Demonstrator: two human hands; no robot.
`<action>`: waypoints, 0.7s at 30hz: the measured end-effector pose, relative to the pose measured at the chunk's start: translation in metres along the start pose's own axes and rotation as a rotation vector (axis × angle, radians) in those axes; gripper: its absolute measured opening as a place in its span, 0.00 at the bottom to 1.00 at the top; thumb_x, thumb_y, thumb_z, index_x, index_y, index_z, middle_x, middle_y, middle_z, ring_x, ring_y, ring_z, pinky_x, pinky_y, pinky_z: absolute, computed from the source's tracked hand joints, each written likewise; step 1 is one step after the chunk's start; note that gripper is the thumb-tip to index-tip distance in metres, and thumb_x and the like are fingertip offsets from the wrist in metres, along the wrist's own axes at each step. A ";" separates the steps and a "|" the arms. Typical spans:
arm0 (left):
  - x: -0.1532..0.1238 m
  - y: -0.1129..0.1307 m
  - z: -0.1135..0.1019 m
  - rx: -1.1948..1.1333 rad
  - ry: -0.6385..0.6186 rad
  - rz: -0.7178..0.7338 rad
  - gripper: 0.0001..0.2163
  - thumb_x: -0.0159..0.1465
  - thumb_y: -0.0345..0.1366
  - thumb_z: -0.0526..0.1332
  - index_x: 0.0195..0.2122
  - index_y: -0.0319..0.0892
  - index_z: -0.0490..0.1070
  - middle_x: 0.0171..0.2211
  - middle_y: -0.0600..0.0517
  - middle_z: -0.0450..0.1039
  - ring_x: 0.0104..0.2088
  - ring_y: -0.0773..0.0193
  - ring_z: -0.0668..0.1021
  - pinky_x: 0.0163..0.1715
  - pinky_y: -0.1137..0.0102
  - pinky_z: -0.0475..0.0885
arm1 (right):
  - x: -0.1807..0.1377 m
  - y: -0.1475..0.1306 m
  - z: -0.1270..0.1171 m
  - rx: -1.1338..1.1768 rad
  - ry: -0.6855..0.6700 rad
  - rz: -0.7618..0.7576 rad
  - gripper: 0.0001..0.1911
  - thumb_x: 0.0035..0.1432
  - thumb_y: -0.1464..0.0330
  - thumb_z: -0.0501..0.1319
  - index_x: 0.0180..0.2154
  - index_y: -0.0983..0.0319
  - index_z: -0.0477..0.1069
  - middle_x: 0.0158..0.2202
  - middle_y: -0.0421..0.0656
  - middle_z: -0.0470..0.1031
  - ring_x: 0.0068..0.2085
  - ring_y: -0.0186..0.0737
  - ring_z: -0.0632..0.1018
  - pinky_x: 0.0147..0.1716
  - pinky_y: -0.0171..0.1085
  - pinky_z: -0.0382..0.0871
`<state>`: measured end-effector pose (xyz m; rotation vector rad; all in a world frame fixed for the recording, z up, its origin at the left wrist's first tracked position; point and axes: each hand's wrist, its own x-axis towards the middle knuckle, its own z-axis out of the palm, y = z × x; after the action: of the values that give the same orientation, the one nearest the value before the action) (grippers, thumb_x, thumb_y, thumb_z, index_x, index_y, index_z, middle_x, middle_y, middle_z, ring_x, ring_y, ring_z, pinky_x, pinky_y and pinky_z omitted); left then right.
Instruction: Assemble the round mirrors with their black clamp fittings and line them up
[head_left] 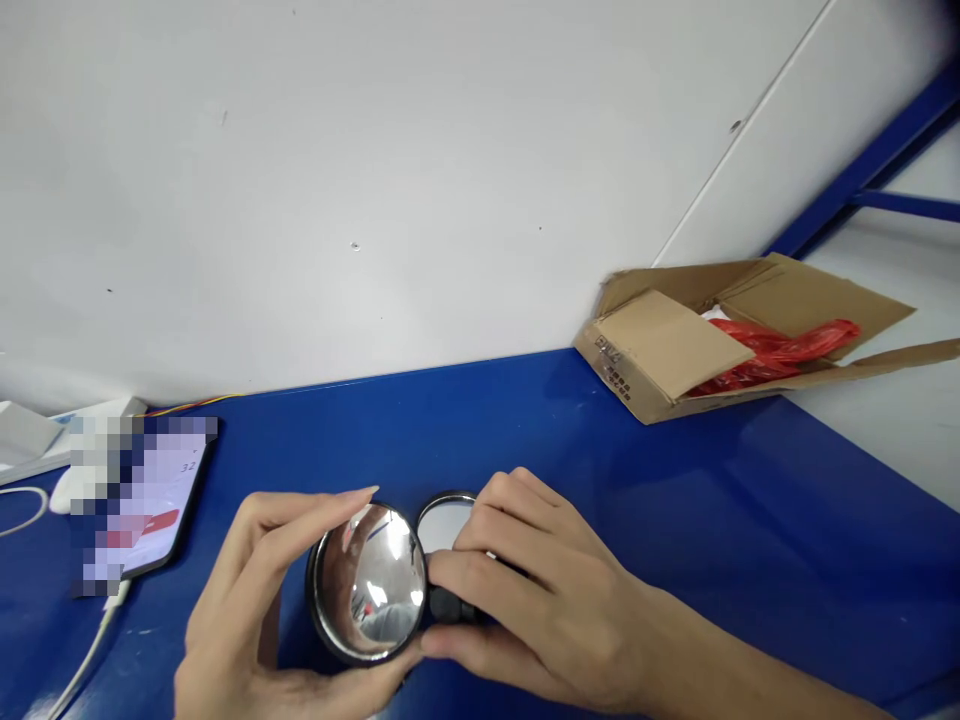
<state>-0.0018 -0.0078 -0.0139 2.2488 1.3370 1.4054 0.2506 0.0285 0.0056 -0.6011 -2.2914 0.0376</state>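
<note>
- our left hand grips a round mirror, fingers and thumb on its rim
- our right hand clenches a second mirror right beside it, fingers over a black mount
- both mirrors sit over the blue table

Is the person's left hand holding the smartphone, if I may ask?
No, the left hand holds a round convex mirror, while the smartphone lies apart on the blue tabletop.
</note>
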 end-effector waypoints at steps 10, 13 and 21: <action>-0.008 0.004 0.002 -0.010 -0.123 0.083 0.19 0.73 0.31 0.71 0.64 0.46 0.75 0.55 0.46 0.65 0.31 0.69 0.76 0.31 0.69 0.80 | -0.001 -0.014 0.005 -0.130 0.040 -0.152 0.09 0.77 0.74 0.64 0.45 0.70 0.83 0.33 0.44 0.78 0.36 0.44 0.73 0.40 0.45 0.69; -0.008 0.004 0.002 -0.004 -0.168 0.119 0.13 0.73 0.24 0.67 0.54 0.47 0.75 0.51 0.48 0.64 0.30 0.70 0.73 0.28 0.69 0.76 | -0.001 -0.013 0.008 -0.123 0.016 -0.225 0.10 0.75 0.78 0.63 0.41 0.68 0.83 0.33 0.42 0.77 0.36 0.41 0.72 0.41 0.43 0.71; -0.009 0.012 -0.004 -0.145 -0.278 0.056 0.13 0.73 0.26 0.61 0.51 0.53 0.77 0.42 0.48 0.65 0.29 0.60 0.69 0.23 0.66 0.71 | 0.000 -0.020 -0.007 0.079 -0.168 -0.125 0.13 0.80 0.75 0.58 0.42 0.61 0.78 0.32 0.37 0.74 0.39 0.38 0.72 0.47 0.40 0.70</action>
<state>0.0008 -0.0230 -0.0109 2.2972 1.0580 1.1131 0.2473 0.0099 0.0147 -0.4266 -2.4725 0.1220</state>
